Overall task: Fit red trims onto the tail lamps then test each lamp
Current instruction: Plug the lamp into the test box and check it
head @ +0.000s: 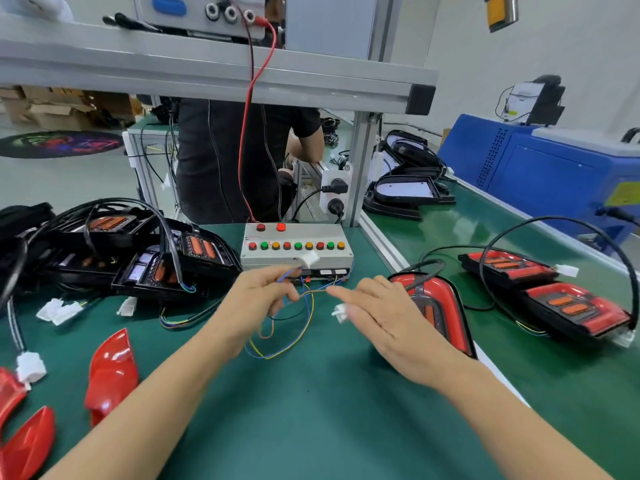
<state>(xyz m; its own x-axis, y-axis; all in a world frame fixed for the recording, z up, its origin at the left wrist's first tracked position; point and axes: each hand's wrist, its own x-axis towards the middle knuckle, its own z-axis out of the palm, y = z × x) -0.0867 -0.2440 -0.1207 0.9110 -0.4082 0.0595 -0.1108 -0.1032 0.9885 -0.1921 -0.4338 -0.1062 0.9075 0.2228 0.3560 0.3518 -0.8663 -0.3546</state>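
Green-topped workbench (311, 410), aluminium frame (207, 74), white wall (554, 36), blue machine (554, 168).

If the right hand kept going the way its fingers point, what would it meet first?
Probably the coloured wires just beyond the right hand, then the left hand pinching them; depth is unclear.

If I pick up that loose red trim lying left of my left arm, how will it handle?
The red trim looks like a thin, glossy moulded shell, so probably light and fairly stiff, though it may flex at its pointed tip. The shiny surface could be slippery, so grip the edges. It rests on a curved face on the green mat, so a push would likely rock or spin it.
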